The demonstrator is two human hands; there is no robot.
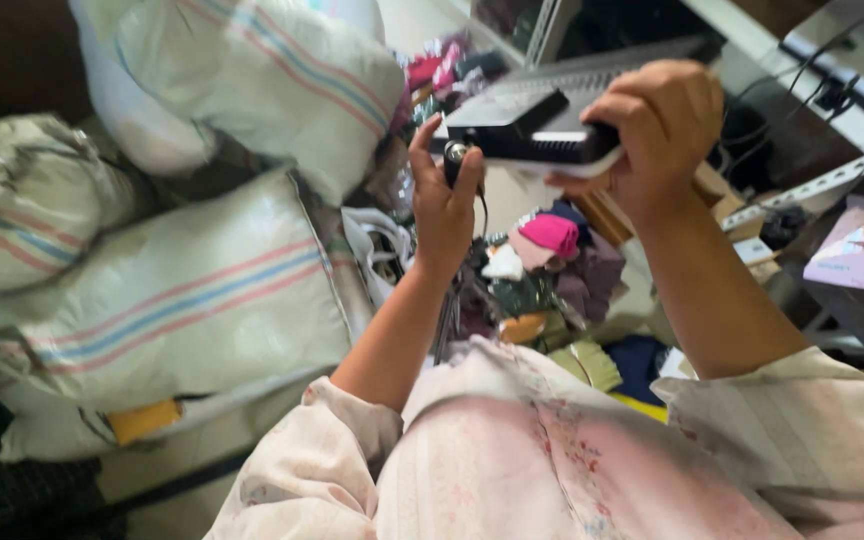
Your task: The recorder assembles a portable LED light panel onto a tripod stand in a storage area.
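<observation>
Both hands raised on a black box

Right hand [667,125] grips the black box [532,128]; left hand [445,200] fingers pinch its cable plug [455,153], striped sacks [167,300] crowding left.

Dressed in a loose, pale pink garment [512,450] with a faint small floral print and thin stitched lines. Short, wide sleeves, one at 7 o'clock [322,440], one at 4 o'clock [802,420], ending near the elbows. Forearms bare; no rings, watch or gloves visible.
</observation>
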